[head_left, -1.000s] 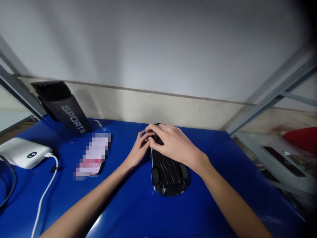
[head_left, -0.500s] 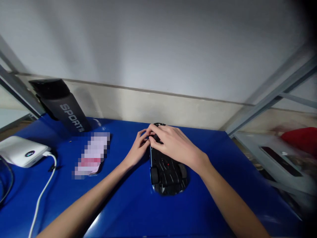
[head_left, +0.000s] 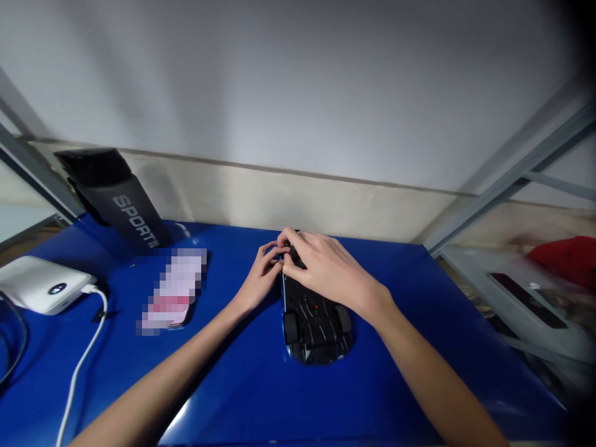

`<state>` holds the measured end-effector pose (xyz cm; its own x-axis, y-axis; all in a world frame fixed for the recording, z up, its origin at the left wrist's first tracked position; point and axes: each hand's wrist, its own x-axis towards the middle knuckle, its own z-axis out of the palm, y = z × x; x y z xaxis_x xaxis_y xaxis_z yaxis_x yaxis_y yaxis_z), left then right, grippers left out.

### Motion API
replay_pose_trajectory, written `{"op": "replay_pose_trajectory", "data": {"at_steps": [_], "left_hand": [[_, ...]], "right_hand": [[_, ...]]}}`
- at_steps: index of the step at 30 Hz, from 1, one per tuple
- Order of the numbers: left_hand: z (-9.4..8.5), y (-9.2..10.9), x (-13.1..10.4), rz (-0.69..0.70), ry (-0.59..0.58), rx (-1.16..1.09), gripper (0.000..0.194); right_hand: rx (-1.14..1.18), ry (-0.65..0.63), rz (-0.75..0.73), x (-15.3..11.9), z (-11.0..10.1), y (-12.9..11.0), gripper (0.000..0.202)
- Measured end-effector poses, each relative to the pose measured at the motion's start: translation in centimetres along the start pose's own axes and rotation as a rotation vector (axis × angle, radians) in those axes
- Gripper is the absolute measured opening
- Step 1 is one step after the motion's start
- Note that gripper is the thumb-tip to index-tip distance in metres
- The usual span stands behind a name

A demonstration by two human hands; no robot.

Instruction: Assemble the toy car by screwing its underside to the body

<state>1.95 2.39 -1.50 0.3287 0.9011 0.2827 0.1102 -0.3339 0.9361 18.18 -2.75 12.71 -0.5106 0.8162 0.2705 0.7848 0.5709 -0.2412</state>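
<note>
A toy car [head_left: 314, 320] lies upside down on the blue table [head_left: 242, 397], its black underside and wheels facing up. My right hand [head_left: 323, 264] rests over the car's far half, thumb and fingers closed around the wheel at its far left. At that same corner my left hand [head_left: 263, 276] has its fingers bent against the car's left side, the fingertips close to those of my right hand. The far right part of the car is hidden beneath my right hand.
On the left stand a dark SPORT bottle [head_left: 125, 205], a blurred-out phone [head_left: 174, 288] and a white power bank [head_left: 44, 285] with a white cable [head_left: 84, 360]. Metal frame bars [head_left: 507, 180] flank the table; behind is a wall.
My right hand's fingers have shifted slightly at the far left wheel. Otherwise the hands and the car keep nearly the same place.
</note>
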Motion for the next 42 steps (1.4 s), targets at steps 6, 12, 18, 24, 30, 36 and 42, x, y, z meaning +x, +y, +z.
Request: {"op": "replay_pose_trajectory", "data": {"at_steps": [6, 12, 18, 24, 30, 36, 42], "left_hand": [[0.02, 0.63, -0.13, -0.028, 0.002, 0.011, 0.031], [-0.04, 0.34, -0.18, -0.009, -0.007, 0.025, 0.029], [0.05, 0.44, -0.11, -0.024, 0.003, 0.012, 0.032], [-0.05, 0.3, -0.11, -0.009, -0.007, 0.036, 0.031], [-0.01, 0.17, -0.06, -0.032, -0.008, 0.031, 0.032], [-0.03, 0.18, -0.04, -0.01, -0.006, 0.04, 0.032], [-0.11, 0.3, -0.09, -0.036, -0.016, 0.035, 0.031]], "right_hand": [[-0.01, -0.014, 0.009, 0.13, -0.01, 0.2, 0.016], [-0.012, -0.003, 0.011, 0.16, 0.03, 0.19, 0.013], [-0.03, -0.031, 0.006, 0.19, 0.17, 0.05, 0.017], [-0.007, -0.014, -0.007, 0.05, 0.03, -0.1, 0.012], [-0.005, -0.035, -0.002, 0.04, -0.19, -0.04, 0.014], [-0.003, -0.019, 0.008, 0.08, -0.21, 0.04, 0.011], [0.009, -0.008, -0.012, 0.11, -0.26, 0.24, 0.008]]}}
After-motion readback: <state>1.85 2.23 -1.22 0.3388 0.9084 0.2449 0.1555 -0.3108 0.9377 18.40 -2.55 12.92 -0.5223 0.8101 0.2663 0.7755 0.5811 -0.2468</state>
